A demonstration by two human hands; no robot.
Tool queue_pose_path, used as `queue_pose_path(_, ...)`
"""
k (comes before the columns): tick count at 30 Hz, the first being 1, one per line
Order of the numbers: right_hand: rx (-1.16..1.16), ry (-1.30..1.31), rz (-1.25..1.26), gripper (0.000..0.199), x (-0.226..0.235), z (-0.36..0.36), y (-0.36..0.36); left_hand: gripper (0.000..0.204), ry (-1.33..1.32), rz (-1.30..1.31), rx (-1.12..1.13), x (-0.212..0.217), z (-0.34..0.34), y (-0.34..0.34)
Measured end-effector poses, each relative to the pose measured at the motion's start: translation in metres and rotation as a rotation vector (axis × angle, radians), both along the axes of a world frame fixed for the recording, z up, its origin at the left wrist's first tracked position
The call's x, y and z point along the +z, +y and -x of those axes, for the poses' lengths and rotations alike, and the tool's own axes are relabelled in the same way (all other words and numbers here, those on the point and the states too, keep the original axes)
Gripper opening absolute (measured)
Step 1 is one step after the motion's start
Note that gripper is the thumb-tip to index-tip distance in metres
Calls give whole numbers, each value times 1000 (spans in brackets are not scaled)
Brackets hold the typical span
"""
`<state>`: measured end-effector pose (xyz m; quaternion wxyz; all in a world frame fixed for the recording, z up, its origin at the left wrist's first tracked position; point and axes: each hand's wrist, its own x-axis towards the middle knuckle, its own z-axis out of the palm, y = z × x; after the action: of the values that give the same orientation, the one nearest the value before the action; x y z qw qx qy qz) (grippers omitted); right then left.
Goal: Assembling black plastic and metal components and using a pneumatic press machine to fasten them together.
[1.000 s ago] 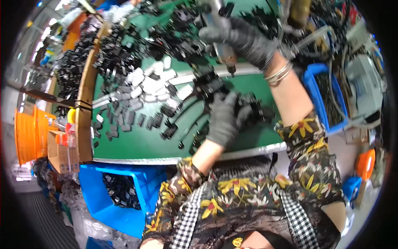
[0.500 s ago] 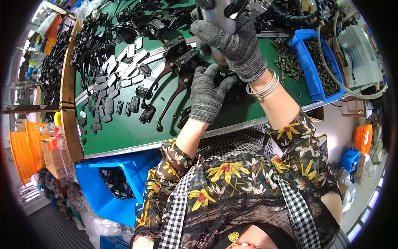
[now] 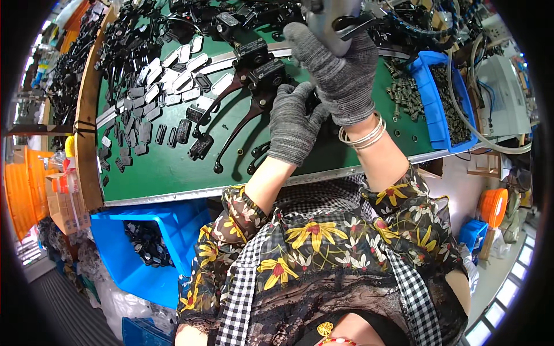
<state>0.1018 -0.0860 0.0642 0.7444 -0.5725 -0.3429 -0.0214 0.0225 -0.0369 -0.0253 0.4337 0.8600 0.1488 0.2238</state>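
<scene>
- Here, the right hand [image 3: 340, 75], in a grey glove, was closed around a grey power tool [image 3: 329, 20] at the top middle of the frame.
- The left hand [image 3: 294, 124], also gloved, lay with bent fingers on a black brake lever part [image 3: 314, 104] just under the tool; I cannot tell if it gripped it.
- More black brake levers [image 3: 231, 124] lay on the green table [image 3: 161, 173], just left of the hands.
- A blue tray of screws [image 3: 438, 98] sat at the right.
- A blue bin [image 3: 138, 242] stood at the lower left, below the table edge.
</scene>
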Motion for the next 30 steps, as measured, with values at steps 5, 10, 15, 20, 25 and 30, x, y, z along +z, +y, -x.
queue_pose_path(5, -132, -189, 111, 32, 12, 1, -7, 38, 19, -61, 8, 7, 5, 0)
queue_pose_path(10, -59, 108, 79, 21, -2, 2, -7, 37, 14, -29, 6, 4, 4, 0)
queue_pose_path(15, -54, 58, 106, 22, -15, -6, -10, 37, 23, -15, 28, 4, 2, -1)
queue_pose_path(20, 180, -48, -55, 27, -23, -20, -7, 40, 48, 8, 20, 4, 2, 2)
queue_pose_path(25, 197, -28, 40, 43, -12, -45, 5, 39, 24, -66, 31, 5, 2, 6)
queue_pose_path(30, 500, -184, -184, 55, 6, -88, 20, 49, -38, -42, -23, 10, -1, 3)
